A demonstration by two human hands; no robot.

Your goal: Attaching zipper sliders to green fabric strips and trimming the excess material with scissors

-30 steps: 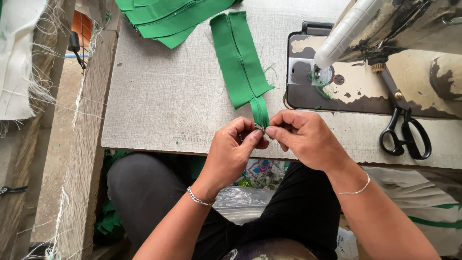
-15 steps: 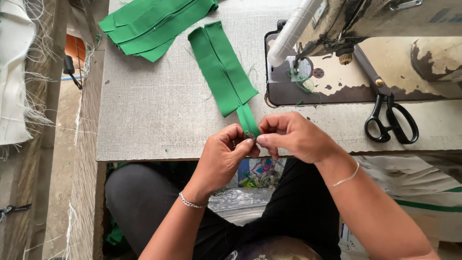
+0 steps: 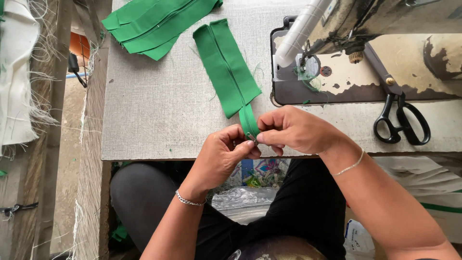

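We see the left hand [image 3: 222, 156] and right hand [image 3: 294, 130] meeting at the near edge of the grey table [image 3: 159, 120], fingers of both closed on the near end of a long green fabric strip with a zipper [image 3: 230, 72]. Black-handled scissors [image 3: 402, 120] lie well to the right, beside the sewing machine [image 3: 365, 43].
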